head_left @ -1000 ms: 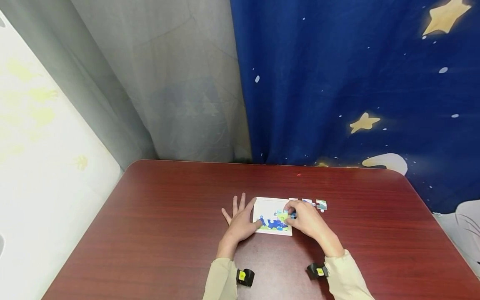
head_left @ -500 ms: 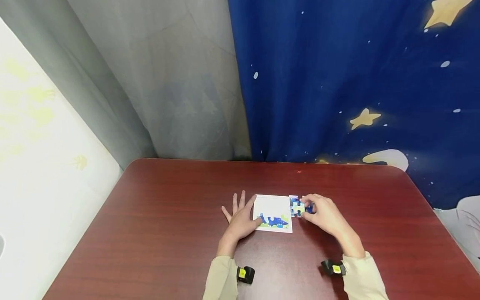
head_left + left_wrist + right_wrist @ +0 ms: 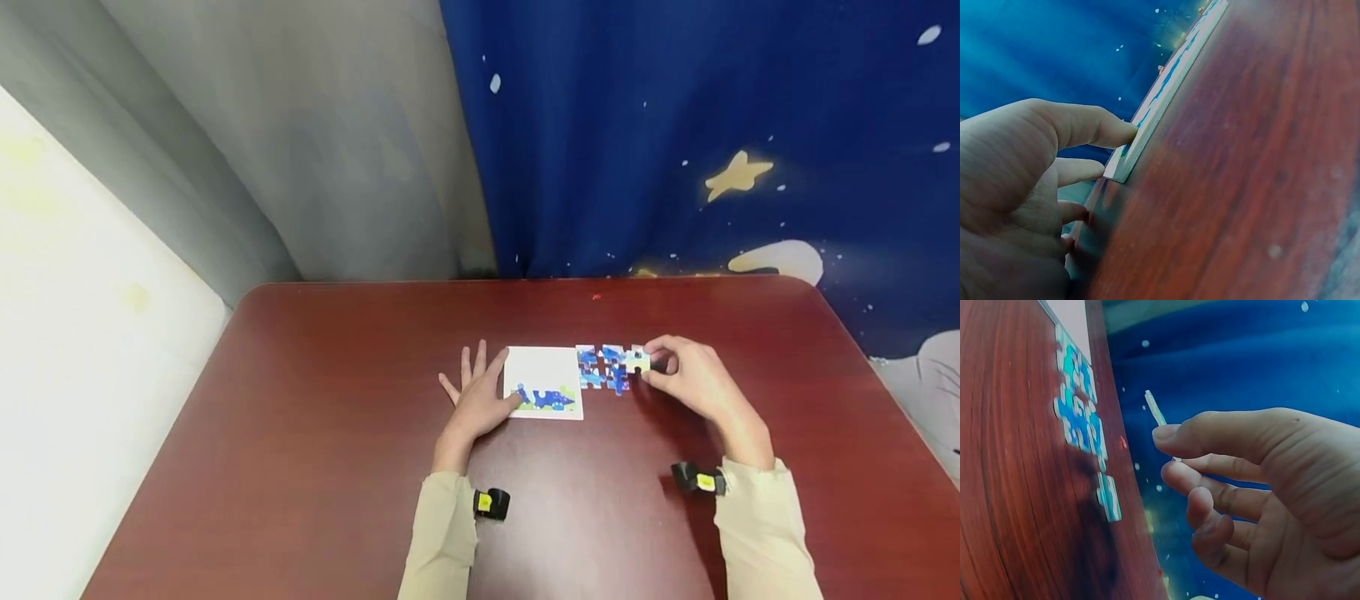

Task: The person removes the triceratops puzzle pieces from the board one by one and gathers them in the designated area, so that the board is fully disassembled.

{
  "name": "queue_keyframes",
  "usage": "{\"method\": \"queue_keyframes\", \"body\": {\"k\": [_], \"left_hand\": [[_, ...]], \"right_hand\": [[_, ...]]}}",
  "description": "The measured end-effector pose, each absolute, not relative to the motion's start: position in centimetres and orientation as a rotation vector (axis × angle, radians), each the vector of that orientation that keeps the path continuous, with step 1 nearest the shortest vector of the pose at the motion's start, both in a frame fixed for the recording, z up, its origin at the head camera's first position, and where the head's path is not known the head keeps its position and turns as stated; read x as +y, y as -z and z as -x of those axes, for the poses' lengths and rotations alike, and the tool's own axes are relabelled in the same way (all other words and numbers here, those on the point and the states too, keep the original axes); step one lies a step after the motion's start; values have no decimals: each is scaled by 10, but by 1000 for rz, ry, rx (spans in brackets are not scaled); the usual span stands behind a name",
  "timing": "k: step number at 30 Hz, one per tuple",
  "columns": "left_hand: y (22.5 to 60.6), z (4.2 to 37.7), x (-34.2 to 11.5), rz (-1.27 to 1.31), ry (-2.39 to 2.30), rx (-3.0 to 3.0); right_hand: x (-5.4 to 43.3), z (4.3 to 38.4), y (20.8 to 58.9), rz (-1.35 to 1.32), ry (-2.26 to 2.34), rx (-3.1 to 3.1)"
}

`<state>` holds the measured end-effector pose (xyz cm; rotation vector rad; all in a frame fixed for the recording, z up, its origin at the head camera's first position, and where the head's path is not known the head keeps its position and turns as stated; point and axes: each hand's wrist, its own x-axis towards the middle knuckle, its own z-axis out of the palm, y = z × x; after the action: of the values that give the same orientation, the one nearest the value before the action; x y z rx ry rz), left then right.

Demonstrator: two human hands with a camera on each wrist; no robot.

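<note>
A flat white puzzle board lies on the table, with a strip of blue and green picture pieces along its near side. My left hand rests at the board's left side, fingers spread, the thumb touching the near left corner; the left wrist view shows that thumb on the board's rim. Between thumb and fingers my right hand pinches a pale green and yellow puzzle piece. In the right wrist view this puzzle piece is edge-on, raised off the table.
Several loose blue puzzle pieces lie close together right of the board. Another piece lies farther along, partly under the held one in the head view. A tiny red mark is near the table's far edge, before the blue curtain.
My right hand has carried the pinched piece rightward, from over the board to beyond the loose pieces. The left hand stays at the board. The head view has tilted downward.
</note>
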<state>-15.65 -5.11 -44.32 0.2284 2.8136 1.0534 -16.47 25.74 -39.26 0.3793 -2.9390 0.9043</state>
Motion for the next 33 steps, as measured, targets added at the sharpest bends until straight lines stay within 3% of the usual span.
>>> {"method": "queue_keyframes", "body": {"k": [13,33], "left_hand": [[423,155,-55,-205,-1020,2791],[418,154,-61,-182,-1007,2795]], "right_hand": [[267,161,373,-257,-983,-3035],[267,165,384,-285,-1004,-3159]]}}
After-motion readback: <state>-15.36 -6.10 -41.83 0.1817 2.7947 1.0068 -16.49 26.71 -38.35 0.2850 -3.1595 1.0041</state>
